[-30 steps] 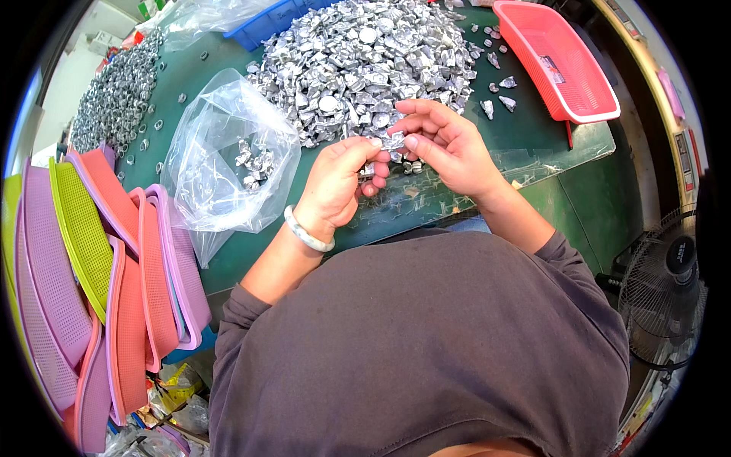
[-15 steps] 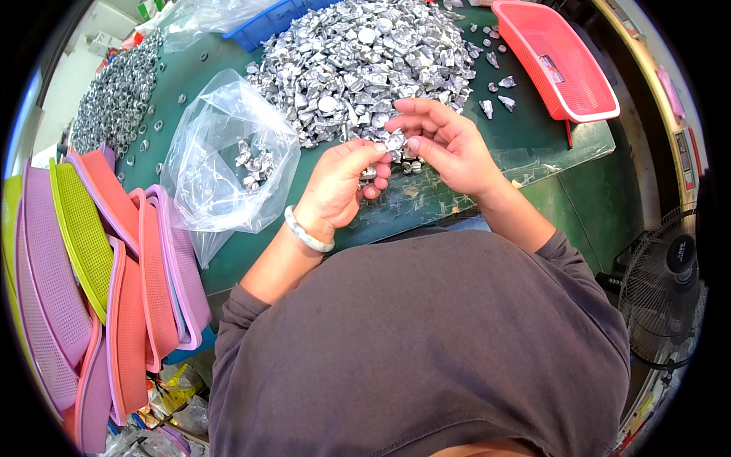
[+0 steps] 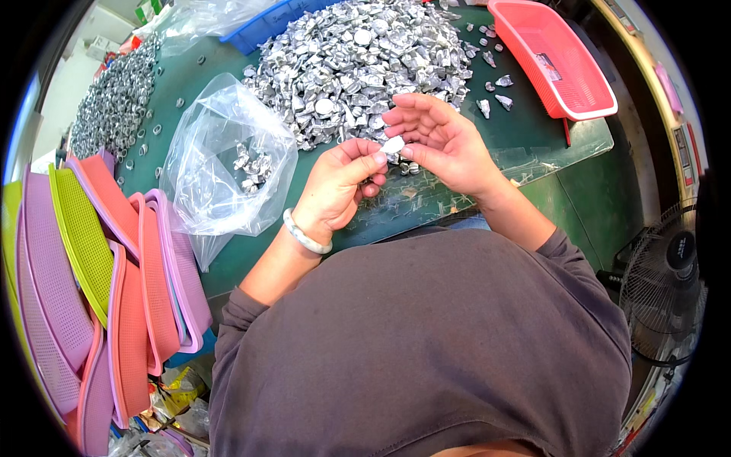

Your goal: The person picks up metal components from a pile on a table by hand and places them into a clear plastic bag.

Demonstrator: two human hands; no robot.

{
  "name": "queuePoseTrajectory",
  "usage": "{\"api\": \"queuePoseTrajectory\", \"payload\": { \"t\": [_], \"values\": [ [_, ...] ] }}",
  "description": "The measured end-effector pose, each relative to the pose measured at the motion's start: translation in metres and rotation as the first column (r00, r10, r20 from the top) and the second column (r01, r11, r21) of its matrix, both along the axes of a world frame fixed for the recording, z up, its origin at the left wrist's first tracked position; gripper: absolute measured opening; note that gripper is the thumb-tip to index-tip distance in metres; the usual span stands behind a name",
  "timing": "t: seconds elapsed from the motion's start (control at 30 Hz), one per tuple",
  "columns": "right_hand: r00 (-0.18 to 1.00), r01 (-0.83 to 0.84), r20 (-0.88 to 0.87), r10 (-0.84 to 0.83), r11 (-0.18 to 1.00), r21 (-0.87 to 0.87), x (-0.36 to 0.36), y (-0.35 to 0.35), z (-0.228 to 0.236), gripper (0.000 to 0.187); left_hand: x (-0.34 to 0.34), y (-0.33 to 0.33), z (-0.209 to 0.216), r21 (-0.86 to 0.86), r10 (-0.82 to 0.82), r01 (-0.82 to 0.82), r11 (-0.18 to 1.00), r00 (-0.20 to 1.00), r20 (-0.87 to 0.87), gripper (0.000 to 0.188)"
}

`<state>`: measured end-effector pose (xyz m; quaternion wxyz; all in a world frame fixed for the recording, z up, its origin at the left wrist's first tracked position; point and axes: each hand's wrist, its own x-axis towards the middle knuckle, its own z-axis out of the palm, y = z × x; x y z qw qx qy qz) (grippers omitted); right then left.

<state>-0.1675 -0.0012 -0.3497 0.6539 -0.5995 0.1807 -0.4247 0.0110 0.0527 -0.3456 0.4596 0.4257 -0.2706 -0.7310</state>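
Observation:
Over the near edge of the heap, my left hand pinches a small silvery metal part between thumb and fingers, its pale flat face showing. My right hand closes on the same part from the other side, thumb tip at its edge, upper fingers loosely curved. Behind both hands rises a big heap of similar metal parts. Left of my left hand, a clear plastic bag lies spread with several metal parts inside.
Stacked perforated baskets in purple, green and coral stand at the left. Small metal rings are piled at the far left. A blue tray sits behind the heap, a pink basket at the table's right corner, and a fan farther right.
The metal part between my hands has turned, so a smooth pale face now shows. My hands have stayed in nearly the same place.

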Motion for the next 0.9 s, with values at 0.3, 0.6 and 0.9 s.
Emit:
{"api": "queuePoseTrajectory", "payload": {
  "t": [0.3,0.6,0.9],
  "values": [
    [1.0,-0.01,0.024,0.012,0.997,-0.07,0.0,0.001,0.002,0.058,0.001,-0.001,-0.004,-0.032,0.01,-0.013,0.999,0.996,-0.09,0.008],
    [0.948,0.262,-0.115,-0.296,0.933,-0.247,-0.007,-0.011,-0.006,0.04,0.0,0.0,-0.003,-0.022,0.115,-0.122,0.992,0.973,-0.201,0.005],
    [0.648,0.259,-0.277,-0.71,0.547,-0.796,-0.005,-0.036,-0.014,0.035,0.01,-0.002,-0.013,0.012,0.091,-0.092,0.996,0.939,-0.331,0.02]
  ]
}}
